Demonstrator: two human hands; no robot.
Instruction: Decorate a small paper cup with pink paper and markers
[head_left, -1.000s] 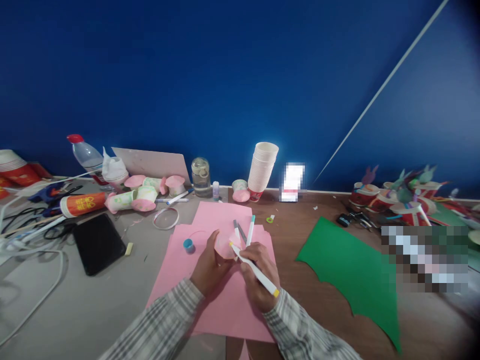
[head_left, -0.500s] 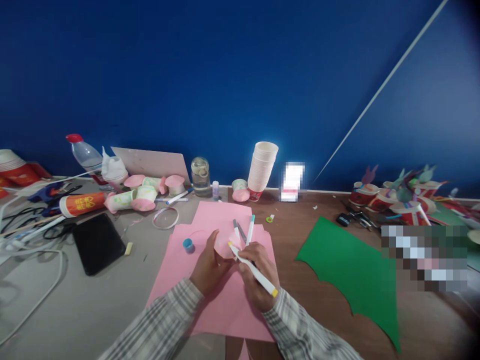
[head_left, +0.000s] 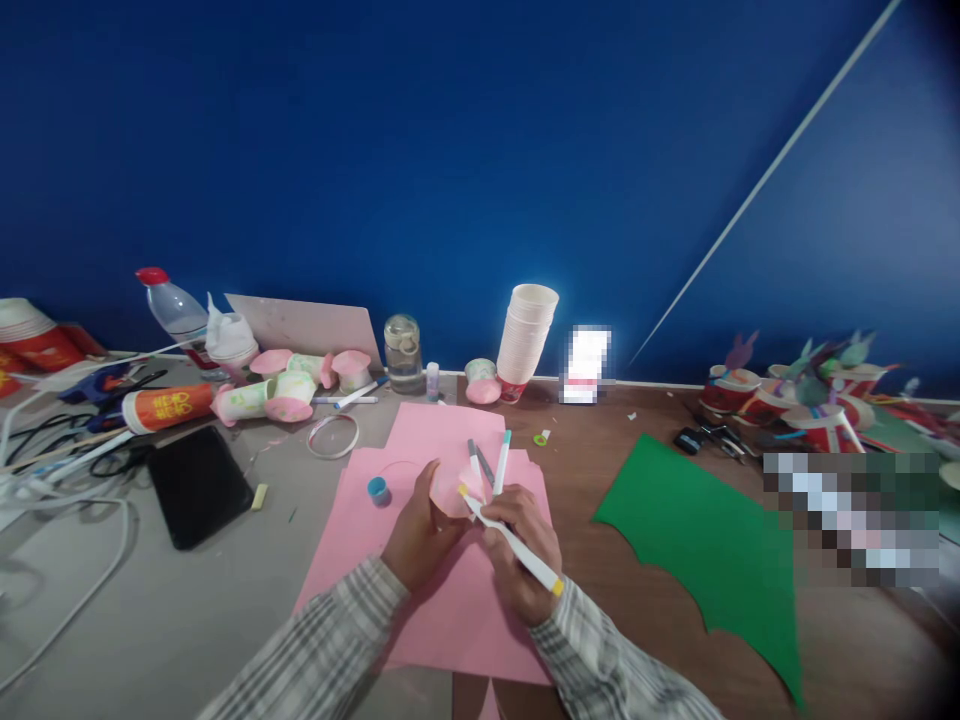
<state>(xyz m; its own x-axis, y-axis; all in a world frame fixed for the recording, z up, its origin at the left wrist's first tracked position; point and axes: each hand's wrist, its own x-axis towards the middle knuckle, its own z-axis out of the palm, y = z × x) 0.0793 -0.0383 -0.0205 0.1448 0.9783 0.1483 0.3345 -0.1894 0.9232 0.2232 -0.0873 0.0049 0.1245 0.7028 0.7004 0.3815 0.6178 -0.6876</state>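
Two hands are busy at near centre. The left hand grasps a small pink paper round, pinching its edge and holding it tilted just above the pink sheet. The right hand is clenched round a white marker in a writing grip. Its yellow tip touches the round's right edge, and the yellow end cap points back at the sleeve.

Any marks on the round are too small to tell. My read: the marking is early or midway, not closed out.

- A blue cap lies on the sheet just left of the left hand.
- Two more pens lie on the sheet just beyond the round.
- Done pile, as I judge it: several pink-topped cups lying on their sides, far left.
- Unused stock: a stack of white cups by the far wall, and a green sheet to the right with one scalloped edge.
- Far right: a cluster of red decorated cups.
- Left: a black tablet and a tape ring, both well apart from the hands.
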